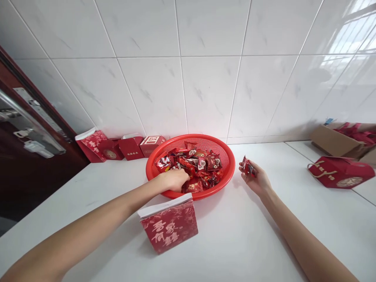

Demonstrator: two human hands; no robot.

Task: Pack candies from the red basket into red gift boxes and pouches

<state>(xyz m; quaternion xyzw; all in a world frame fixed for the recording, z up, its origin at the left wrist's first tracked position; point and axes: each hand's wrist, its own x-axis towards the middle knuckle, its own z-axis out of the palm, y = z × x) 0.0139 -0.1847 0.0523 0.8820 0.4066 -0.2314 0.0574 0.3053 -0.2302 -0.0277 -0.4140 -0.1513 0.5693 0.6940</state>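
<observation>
1. Nearest cam, forearms [96, 224] aside: red gift box [170, 229] w/ pale lettering, upright on white counter [229, 239], approx 6:30 (clock centred on basket). Prob. set there b/c it's close to both hands; can't tell if its white-edged top is open.
2. Red plastic basket [149, 168], just behind it, holds a heap of wrapped sweets [202, 163]; sloped mesh sides prob. keep them pooled mid-basket, easy to get at.
3. L hand [177, 180] at 7:30, inside the rim, dug into the heap, wrist apparently clear of the gift box, prob. so as not to knock it. Fingertips hidden: can't tell if together, apart or gripping.
4. R hand [258, 179] just outside the rim, a bit past 3, fingers curled and clamped on dark-red wrapped candy [248, 168]; can't tell how many pcs. Held low, prob. to keep near basket.
5. Row of red boxes [131, 148] at 9:30, along tiled wall [210, 90], prob. to leave room in front.
6. Handled box [342, 172] at 3, well apart, w/ cardboard carton [335, 140] behind, approx 2:30; out of the way, it seems.
</observation>
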